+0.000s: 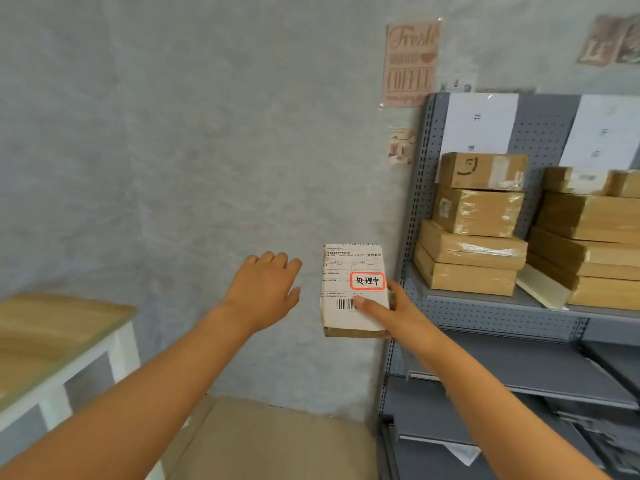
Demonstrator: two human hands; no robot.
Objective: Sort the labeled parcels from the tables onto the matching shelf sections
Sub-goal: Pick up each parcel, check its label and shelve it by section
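At about eight o'clock a wooden-topped table (52, 327) juts in, no parcels showing on the part in view. Just left of centre the left hand (263, 292) reaches forward with fingers loosely spread, holding nothing. Beside it, at about five o'clock from centre, the right hand (388, 315) grips a small parcel (353, 292), thumb pressed on its white label near the barcode, fingers hidden beneath; a red-bordered sticker (367, 281) faces up. At three o'clock the grey shelf (485, 303) carries stacked brown boxes (474, 230) under paper section signs (479, 123). The step looks like carrying and reading; next the sticker must be matched to a sign, and those visible seem to read differently, so another section may be needed.
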